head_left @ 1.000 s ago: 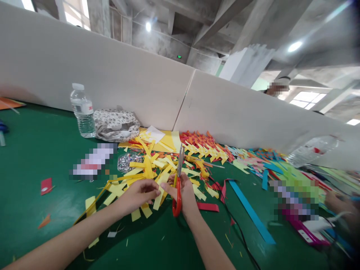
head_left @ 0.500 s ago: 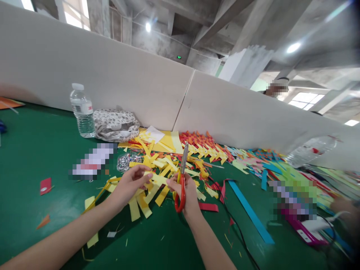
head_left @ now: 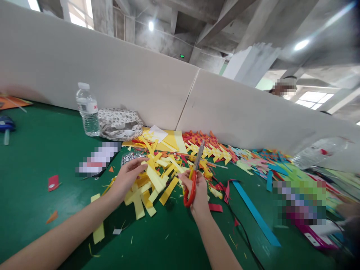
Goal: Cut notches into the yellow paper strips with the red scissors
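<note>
My left hand (head_left: 131, 176) is closed, thumb and fingers pinching the upper end of a pale yellow paper strip (head_left: 155, 177) that slants down to the right. My right hand (head_left: 200, 189) grips scissors (head_left: 200, 154) with red and yellow handles, blades pointing up and away from me. A small gap separates the right fingertips from the strip. Beneath both hands lies a pile of yellow paper strips (head_left: 168, 190). A clear bag of small googly eyes (head_left: 131, 156) sits just beyond my left hand, partly covered by it.
On the green table (head_left: 157, 243) stand a water bottle (head_left: 89, 112) and a patterned cloth bag (head_left: 120, 123). Woven red and yellow paper pieces (head_left: 208, 144) lie by the white partition (head_left: 135, 82). A blue strip (head_left: 257, 213), a black cable (head_left: 242, 228) and a magenta device (head_left: 316, 238) are at right.
The right fingers have come off the yellow strip, and the hand with the scissors has moved right. The strip now droops from my left hand alone. The view has shifted slightly.
</note>
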`<state>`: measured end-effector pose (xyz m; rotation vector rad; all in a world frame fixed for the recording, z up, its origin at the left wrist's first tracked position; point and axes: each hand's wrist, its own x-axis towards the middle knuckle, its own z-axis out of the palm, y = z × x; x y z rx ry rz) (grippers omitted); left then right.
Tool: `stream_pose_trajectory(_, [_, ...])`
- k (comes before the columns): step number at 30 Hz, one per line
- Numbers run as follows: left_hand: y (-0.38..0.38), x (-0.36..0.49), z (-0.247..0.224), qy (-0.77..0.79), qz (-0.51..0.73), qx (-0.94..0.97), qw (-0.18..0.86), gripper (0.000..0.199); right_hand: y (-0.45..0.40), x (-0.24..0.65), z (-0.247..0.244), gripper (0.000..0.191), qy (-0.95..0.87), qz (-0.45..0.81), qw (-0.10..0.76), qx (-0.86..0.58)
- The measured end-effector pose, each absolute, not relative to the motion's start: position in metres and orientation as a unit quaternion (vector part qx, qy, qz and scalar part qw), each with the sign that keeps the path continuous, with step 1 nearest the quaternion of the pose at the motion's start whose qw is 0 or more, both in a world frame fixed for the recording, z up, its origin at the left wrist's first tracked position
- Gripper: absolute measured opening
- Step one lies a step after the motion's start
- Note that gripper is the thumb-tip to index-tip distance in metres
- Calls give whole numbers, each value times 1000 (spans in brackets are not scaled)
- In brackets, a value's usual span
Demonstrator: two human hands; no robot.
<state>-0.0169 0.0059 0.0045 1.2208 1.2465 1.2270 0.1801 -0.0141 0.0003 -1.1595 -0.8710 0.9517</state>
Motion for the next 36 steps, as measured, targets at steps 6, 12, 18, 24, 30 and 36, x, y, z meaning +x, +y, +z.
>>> stream_pose_trajectory(6, [3,-17,3,504,535,646,205,42,-12,190,4,33,-335,372,691,-522])
stream_pose_trajectory(12, [-11,-3,0,422,446,765,194,40,-3,209,14,29,-380,284,655,-588])
stream_pose_trajectory(18, [-15,2,-2,426,384,782,244,34,12,241,20,26,-513,187,410,-730])
stream_pose_trajectory(24, [-19,5,-6,415,361,784,288,28,23,250,4,18,-588,150,285,-742])
stream_pose_trajectory(30, [-24,5,-4,436,355,756,336,26,23,244,9,24,-601,165,338,-706])
stream_pose_trajectory(36, [-27,5,2,438,349,732,388,25,30,233,7,22,-597,166,292,-728])
